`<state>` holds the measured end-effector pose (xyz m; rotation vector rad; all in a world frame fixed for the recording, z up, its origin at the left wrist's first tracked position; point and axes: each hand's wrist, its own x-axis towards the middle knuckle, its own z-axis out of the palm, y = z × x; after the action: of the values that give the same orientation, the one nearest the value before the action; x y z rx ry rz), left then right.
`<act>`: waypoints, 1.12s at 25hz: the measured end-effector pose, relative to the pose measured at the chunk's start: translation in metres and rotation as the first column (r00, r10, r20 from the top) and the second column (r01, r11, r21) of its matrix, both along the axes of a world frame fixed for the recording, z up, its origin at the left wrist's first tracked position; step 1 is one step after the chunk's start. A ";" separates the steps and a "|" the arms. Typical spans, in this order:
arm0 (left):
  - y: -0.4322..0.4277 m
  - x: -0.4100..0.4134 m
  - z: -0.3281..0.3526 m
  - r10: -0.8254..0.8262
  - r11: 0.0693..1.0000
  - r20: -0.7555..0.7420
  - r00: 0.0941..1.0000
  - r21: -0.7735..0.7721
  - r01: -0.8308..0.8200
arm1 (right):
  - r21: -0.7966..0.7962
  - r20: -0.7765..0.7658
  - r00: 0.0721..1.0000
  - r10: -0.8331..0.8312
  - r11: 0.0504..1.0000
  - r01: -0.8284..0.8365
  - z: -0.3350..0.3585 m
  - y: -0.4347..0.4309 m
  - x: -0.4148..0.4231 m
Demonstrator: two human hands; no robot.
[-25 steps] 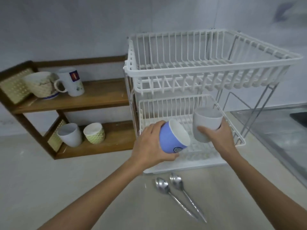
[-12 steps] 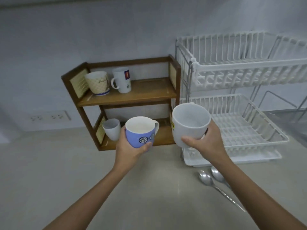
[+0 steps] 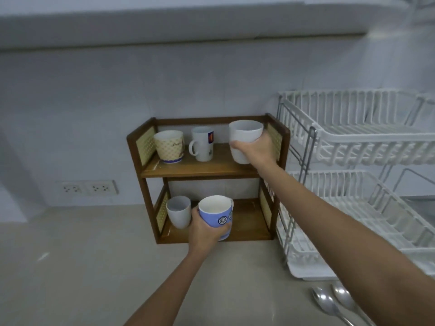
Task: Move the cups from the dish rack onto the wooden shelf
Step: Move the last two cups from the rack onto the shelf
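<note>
A two-level wooden shelf (image 3: 200,170) stands against the wall. My left hand (image 3: 202,229) grips a blue cup with spiral marks (image 3: 216,216) at the front of the lower level, beside a grey cup (image 3: 179,214). My right hand (image 3: 255,150) holds a white cup (image 3: 244,135) over the right end of the upper level. A cream patterned cup (image 3: 169,145) and a white mug with a handle (image 3: 202,143) stand on the upper level's left. The white two-tier dish rack (image 3: 367,147) to the right holds no cups in the visible part.
Two metal spoons (image 3: 334,302) lie on the counter in front of the rack's drip tray (image 3: 306,269). Wall sockets (image 3: 87,188) sit left of the shelf. The grey counter (image 3: 70,267) stretches to the left and front.
Both hands have carried their cups from in front of the shelf into it: the blue cup down to the lower level, the white cup up to the upper level. My view has shifted left.
</note>
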<state>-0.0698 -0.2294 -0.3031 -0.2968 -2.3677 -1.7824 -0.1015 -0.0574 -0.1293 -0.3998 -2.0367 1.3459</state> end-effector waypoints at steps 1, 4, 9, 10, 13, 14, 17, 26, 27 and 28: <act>0.004 -0.005 -0.002 -0.011 1.000 0.006 1.000 0.002 0.011 | 0.002 0.024 0.999 -0.025 1.000 0.025 0.001 0.003 -0.015; 0.012 -0.023 -0.007 -0.032 0.999 0.030 0.999 0.013 0.031 | 0.020 0.079 0.993 -0.089 0.996 0.087 -0.005 0.011 -0.043; 0.015 -0.047 -0.007 -0.080 0.997 0.037 0.996 0.023 0.079 | 0.012 0.085 0.992 -0.090 0.996 0.089 -0.016 0.020 -0.067; 0.016 -0.050 -0.006 -0.090 0.996 0.029 0.996 0.029 0.089 | 0.007 0.073 0.995 -0.070 0.998 0.070 -0.016 0.020 -0.067; 0.020 -0.056 -0.004 -0.091 0.996 0.026 0.995 0.015 0.091 | 0.148 -0.012 0.995 -0.096 0.984 0.097 -0.023 0.014 -0.048; 0.023 -0.058 -0.004 -0.085 0.996 0.034 0.996 0.003 0.085 | 0.234 -0.075 0.984 -0.160 0.957 0.173 -0.034 0.011 -0.033; 0.029 -0.063 -0.005 -0.048 0.998 0.043 0.998 -0.048 0.051 | 0.420 -0.285 0.937 -0.202 0.852 0.312 -0.107 -0.006 0.030; 0.083 -0.072 -0.031 -0.027 0.990 0.137 0.990 -0.136 0.046 | 0.558 0.665 0.743 -0.078 0.713 -0.425 -0.295 -0.015 0.135; 0.090 -0.074 -0.035 -0.021 0.990 0.145 0.989 -0.133 0.040 | 0.547 0.685 0.725 -0.072 0.708 -0.447 -0.299 -0.014 0.136; 0.096 -0.075 -0.040 -0.013 0.991 0.153 0.988 -0.133 0.033 | 0.546 0.691 0.720 -0.072 0.704 -0.454 -0.301 -0.014 0.136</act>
<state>-0.1447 -0.1335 -0.3429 -0.2128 -2.6071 -1.7143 0.0347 -0.0714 -0.4307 -0.3317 -3.0968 0.4197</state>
